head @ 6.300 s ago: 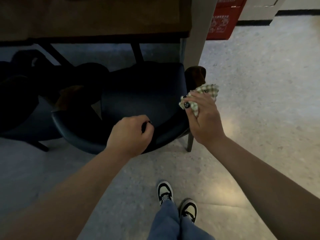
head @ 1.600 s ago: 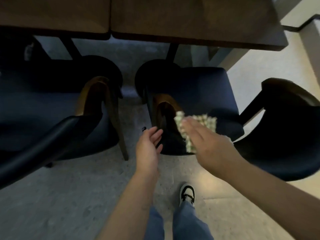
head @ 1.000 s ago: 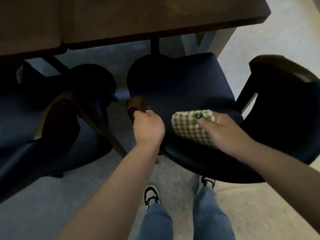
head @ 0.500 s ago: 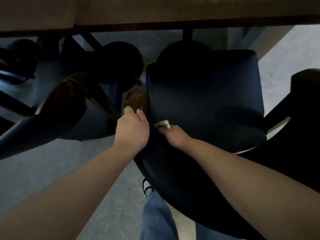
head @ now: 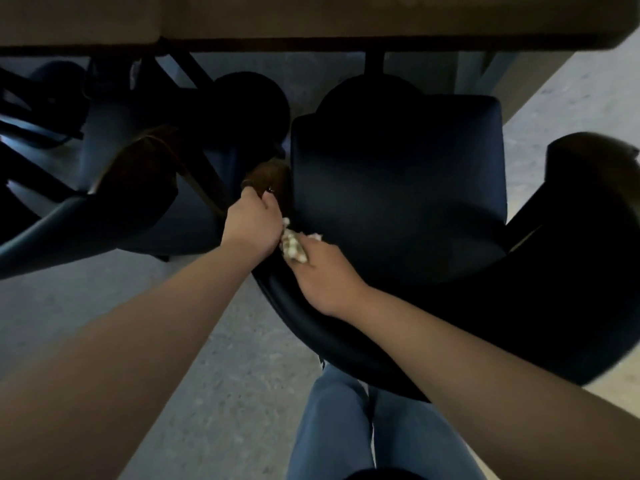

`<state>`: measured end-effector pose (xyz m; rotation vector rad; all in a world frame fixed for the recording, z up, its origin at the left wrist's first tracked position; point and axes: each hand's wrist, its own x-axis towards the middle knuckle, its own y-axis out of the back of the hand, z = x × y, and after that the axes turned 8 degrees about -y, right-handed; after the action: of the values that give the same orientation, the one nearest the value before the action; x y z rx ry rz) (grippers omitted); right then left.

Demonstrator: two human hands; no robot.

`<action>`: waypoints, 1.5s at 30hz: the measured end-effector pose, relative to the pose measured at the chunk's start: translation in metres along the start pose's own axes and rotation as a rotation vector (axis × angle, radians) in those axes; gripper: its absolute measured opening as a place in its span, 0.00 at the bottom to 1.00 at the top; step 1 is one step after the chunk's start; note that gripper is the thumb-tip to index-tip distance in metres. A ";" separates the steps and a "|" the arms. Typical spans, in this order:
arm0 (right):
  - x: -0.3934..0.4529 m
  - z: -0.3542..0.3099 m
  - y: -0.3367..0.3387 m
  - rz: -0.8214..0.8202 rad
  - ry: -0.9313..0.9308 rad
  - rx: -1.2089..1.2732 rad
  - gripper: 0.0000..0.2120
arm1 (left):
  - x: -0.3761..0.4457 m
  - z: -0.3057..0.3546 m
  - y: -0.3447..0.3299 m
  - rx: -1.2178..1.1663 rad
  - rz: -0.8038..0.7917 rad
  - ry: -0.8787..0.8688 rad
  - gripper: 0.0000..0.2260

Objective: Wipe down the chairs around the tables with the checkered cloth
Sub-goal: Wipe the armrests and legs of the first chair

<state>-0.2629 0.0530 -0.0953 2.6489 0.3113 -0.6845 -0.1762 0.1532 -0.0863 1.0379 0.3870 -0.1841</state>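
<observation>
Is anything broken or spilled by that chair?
Nothing stands out. The chair looks whole and sits partly under the table, and no spill shows on the floor. The left hand grips its wooden arm end while the right hand presses the cloth on the backrest.

You're looking down at a speckled grey floor (head: 225, 393), dim in the shade under a brown wooden table (head: 311, 15). Brighter light falls on it at the far right.

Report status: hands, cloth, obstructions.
Left hand grips brown wooden armrest end. Right hand presses green checkered cloth on dark blue chair. No obstruction visible.
</observation>
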 end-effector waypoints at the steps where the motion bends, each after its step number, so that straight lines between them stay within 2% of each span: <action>1: -0.009 -0.001 0.001 -0.012 0.037 -0.038 0.15 | 0.000 0.000 0.000 -0.009 -0.003 0.001 0.17; 5: -0.047 0.005 0.009 -0.117 0.167 -0.171 0.26 | -0.002 -0.001 0.002 -0.058 -0.019 0.017 0.19; 7: -0.068 0.010 0.010 -0.141 0.197 -0.258 0.29 | -0.006 0.001 0.004 -0.083 -0.018 0.031 0.20; 9: -0.079 0.009 0.009 -0.092 0.209 -0.338 0.29 | -0.015 0.002 0.004 -0.103 0.007 0.058 0.19; 11: -0.075 0.000 0.005 0.019 0.124 -0.324 0.25 | -0.030 0.001 0.001 -0.139 0.056 0.080 0.17; 13: -0.063 -0.013 0.007 0.145 -0.048 -0.141 0.20 | -0.049 -0.001 -0.007 -0.213 0.140 0.102 0.15; 15: -0.054 -0.019 0.006 0.185 -0.123 -0.043 0.22 | -0.064 -0.002 -0.015 -0.304 0.225 0.147 0.15; 17: -0.055 -0.018 0.004 0.111 -0.067 -0.142 0.26 | -0.071 -0.002 -0.021 -0.383 0.282 0.204 0.17; 21: -0.069 -0.006 0.017 -0.089 -0.005 -0.327 0.35 | -0.070 -0.003 -0.024 -0.373 0.295 0.247 0.16; 29: -0.116 0.042 0.085 -0.305 -0.037 -0.587 0.34 | -0.068 0.002 -0.019 -0.265 0.265 0.232 0.15; 35: -0.133 0.067 0.166 -0.369 -0.110 -0.699 0.30 | -0.070 0.007 -0.015 -0.207 0.246 0.238 0.16; 38: -0.129 0.078 0.202 -0.391 -0.130 -0.846 0.29 | -0.072 0.010 -0.013 -0.194 0.236 0.248 0.16; 42: -0.108 0.081 0.256 -0.252 -0.165 -1.152 0.21 | -0.074 0.013 -0.013 -0.182 0.242 0.239 0.15; 45: -0.093 0.091 0.283 -0.215 -0.087 -1.365 0.29 | -0.073 0.013 -0.013 -0.175 0.251 0.237 0.15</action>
<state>-0.2947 -0.2511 -0.0336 1.2903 0.7171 -0.3864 -0.2447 0.1328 -0.0622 0.9275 0.4732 0.1969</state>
